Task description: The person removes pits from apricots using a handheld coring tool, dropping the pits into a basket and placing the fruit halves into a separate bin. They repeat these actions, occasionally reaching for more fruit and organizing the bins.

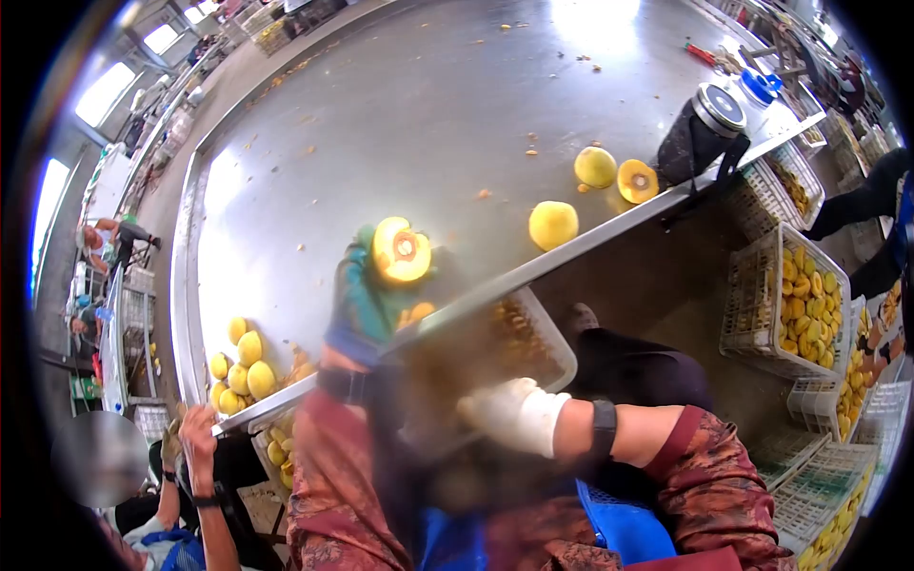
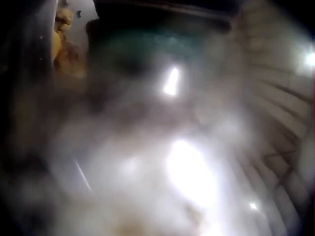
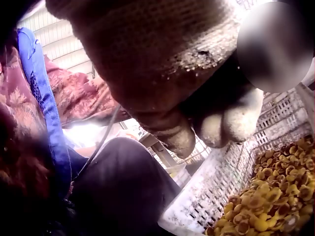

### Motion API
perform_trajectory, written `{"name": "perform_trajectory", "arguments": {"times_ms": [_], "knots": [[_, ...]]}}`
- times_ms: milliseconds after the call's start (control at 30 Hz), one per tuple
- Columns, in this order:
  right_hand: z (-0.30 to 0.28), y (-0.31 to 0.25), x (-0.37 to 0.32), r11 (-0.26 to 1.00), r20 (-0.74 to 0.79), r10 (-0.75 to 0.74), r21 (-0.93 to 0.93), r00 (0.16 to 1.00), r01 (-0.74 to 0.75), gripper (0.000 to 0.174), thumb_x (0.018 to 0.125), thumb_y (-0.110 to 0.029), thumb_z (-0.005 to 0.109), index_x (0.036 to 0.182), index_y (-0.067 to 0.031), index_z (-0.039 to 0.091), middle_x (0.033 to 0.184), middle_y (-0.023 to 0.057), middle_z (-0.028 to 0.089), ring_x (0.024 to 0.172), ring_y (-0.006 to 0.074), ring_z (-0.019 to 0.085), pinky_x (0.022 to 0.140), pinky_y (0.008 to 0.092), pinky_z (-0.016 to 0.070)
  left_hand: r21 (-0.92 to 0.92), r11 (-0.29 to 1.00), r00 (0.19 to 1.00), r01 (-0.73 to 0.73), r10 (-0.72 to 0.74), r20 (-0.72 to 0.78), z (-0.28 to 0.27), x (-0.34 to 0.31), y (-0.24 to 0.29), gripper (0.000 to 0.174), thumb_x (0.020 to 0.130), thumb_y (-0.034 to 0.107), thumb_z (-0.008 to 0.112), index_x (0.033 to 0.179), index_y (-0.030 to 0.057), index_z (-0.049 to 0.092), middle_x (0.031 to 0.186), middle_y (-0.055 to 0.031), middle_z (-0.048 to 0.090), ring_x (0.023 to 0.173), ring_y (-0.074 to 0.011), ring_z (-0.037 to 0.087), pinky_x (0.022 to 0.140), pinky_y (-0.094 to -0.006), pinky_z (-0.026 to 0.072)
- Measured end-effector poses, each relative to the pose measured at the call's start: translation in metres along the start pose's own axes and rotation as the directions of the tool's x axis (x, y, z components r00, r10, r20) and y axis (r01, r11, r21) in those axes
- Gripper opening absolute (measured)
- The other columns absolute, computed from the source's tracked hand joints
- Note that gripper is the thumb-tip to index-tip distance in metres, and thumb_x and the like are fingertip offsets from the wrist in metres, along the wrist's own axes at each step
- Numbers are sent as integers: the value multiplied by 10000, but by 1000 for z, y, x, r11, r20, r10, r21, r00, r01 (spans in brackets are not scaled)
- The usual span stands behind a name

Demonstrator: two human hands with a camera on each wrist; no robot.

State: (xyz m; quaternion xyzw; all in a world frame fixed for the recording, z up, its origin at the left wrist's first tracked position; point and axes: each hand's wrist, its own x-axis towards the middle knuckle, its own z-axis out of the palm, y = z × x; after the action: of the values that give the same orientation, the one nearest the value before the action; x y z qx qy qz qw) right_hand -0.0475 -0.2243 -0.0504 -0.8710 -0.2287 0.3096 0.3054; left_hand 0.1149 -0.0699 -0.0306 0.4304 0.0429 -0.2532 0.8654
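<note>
In the head view my left hand (image 1: 358, 293), in a teal glove, holds a halved yellow peach (image 1: 388, 255) over the table's near edge. Its cut face is up, with the stone showing in the middle. The left wrist view is mostly blur, with a patch of green glove (image 2: 157, 46). My right hand (image 1: 519, 411), in a white glove, is low in front of the body, near a white crate (image 1: 552, 333). From the right wrist, its curled fingertips (image 3: 241, 120) hang by the crate of brown and yellow pieces; I cannot tell whether they hold anything.
On the metal table (image 1: 381, 124) lie a whole peach (image 1: 553, 226), another peach (image 1: 595, 167) and a cut half (image 1: 637, 181) beside a dark flask (image 1: 690, 143). Several peaches (image 1: 249, 366) sit at the left corner, near another person's hand (image 1: 198, 433). Fruit crates (image 1: 762, 324) stand right.
</note>
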Motion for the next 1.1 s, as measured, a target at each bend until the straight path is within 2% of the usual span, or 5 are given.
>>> {"name": "perform_trajectory", "arguments": {"times_ms": [267,433,467,533,1100], "knots": [[-23,-4,-6,969,-229,-219,-165,949,184,207,856,-217,576,950,-33,557,816,155,650,773,336,661,658,433,528,-121,991,994,-61,49,-102,6,-52,8,612,930,556,442,1232,31,528,1113,-174,617,994,-306,622,829,-476,537],[-43,-13,0,880,-501,-100,359,860,311,245,882,-163,569,1088,-49,500,700,123,584,609,249,632,590,354,509,-98,978,975,-184,168,-148,16,-78,-5,555,962,494,423,1237,21,517,1136,-160,597,1012,-281,603,863,-454,524],[-48,-15,-1,864,-463,-69,416,884,285,430,842,-233,610,1145,23,445,803,276,597,771,437,608,671,477,483,-188,965,979,-181,159,-128,21,-83,-8,522,978,458,412,1222,10,522,1117,-134,594,987,-261,599,860,-417,519],[-44,-14,9,907,-628,-205,168,751,387,438,847,-237,613,1147,27,435,797,273,599,754,440,605,656,473,485,-106,963,966,-246,236,-102,25,-89,-14,500,987,433,400,1215,6,525,1095,-122,594,970,-254,598,851,-398,516],[-35,-31,36,920,-544,-104,265,833,288,342,835,-201,630,1014,34,457,700,228,597,654,409,602,573,478,470,427,754,838,-499,546,15,15,-101,-25,477,1020,326,351,1236,-81,474,1150,-172,584,1041,-247,575,922,-377,474]]}}
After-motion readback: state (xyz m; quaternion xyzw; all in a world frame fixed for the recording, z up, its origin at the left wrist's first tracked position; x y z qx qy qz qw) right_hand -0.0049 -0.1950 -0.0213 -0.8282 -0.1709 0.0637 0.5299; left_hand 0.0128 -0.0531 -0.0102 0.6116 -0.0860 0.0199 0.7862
